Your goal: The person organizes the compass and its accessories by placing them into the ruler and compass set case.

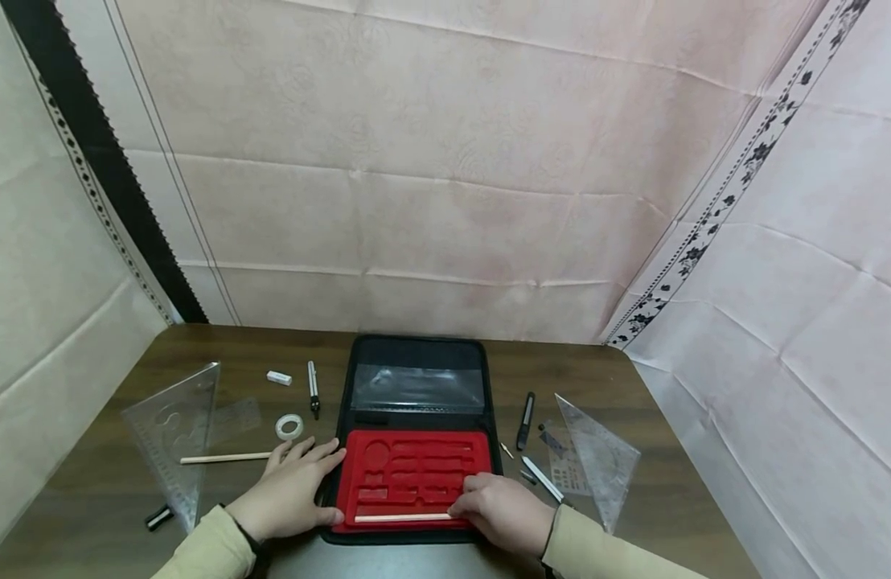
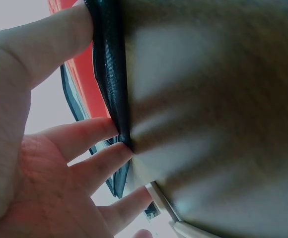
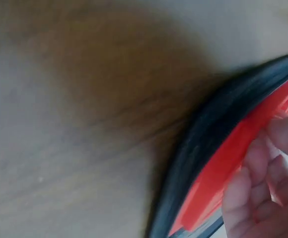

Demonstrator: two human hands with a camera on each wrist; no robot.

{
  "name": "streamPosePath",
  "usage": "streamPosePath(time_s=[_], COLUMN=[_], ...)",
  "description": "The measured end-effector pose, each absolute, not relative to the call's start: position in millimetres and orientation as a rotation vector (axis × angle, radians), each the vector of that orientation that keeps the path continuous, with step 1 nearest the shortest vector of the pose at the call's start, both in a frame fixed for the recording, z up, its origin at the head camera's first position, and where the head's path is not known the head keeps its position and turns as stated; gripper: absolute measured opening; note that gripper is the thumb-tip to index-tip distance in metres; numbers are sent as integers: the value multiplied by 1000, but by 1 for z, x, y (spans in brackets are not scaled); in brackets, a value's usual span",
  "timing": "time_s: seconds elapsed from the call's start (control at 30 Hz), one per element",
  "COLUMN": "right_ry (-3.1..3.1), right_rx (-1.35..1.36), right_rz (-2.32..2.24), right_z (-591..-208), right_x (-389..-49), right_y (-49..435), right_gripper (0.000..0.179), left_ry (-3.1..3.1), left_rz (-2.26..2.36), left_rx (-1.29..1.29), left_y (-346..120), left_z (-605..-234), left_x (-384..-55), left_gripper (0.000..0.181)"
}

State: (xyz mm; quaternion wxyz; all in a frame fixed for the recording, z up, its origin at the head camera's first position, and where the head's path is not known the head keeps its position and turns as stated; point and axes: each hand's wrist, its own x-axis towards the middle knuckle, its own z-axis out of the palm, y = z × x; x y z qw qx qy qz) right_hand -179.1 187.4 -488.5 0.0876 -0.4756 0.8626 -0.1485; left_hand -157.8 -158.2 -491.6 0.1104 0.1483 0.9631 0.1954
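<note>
A black zip case point(image 1: 419, 341) lies unfolded with a red moulded tray point(image 1: 416, 441) in its near half. Along the tray's near slot lies a slim pale stick point(image 1: 398, 518), shaped like a pencil. My right hand point(image 1: 505, 513) pinches its right end, fingers curled and hiding that tip. My left hand point(image 1: 289, 492) is spread at the case's left side, thumb at the near left corner. In the left wrist view its fingertips point(image 2: 121, 151) touch the black rim. The right wrist view shows the curled right fingers point(image 3: 241, 191) close over the red tray.
On the left are a set square point(image 1: 172, 426), another pale stick point(image 1: 224, 458), a tape roll point(image 1: 289, 427), an eraser point(image 1: 279, 377) and a compass point(image 1: 313, 390). A black-handled cutter point(image 1: 526, 420), a white pen-like tool point(image 1: 542, 478) and a second set square point(image 1: 599, 458) lie right.
</note>
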Motion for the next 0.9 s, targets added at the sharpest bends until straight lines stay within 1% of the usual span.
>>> streamPosePath(time_s=[0.1, 0.37, 0.67, 0.83, 0.9], right_ry=[2568, 2553, 2546, 2655, 2734], right_rx=[-1480, -1643, -1601, -1553, -1505], right_rz=[-426, -294, -360, -408, -392], right_z=[-488, -491, -495, -498, -498], right_x=[-173, -169, -169, -171, -172], right_y=[181, 163, 165, 178, 184], right_gripper=[21, 37, 32, 26, 29], left_ry=[2838, 2836, 2868, 2994, 3053], left_rz=[567, 565, 555, 555, 568], left_rx=[430, 428, 449, 428, 419], left_y=[-159, -159, -163, -184, -196], left_z=[-491, -492, -490, -487, -485], left_x=[-158, -157, -153, -151, -151], left_gripper=[86, 86, 83, 76, 73])
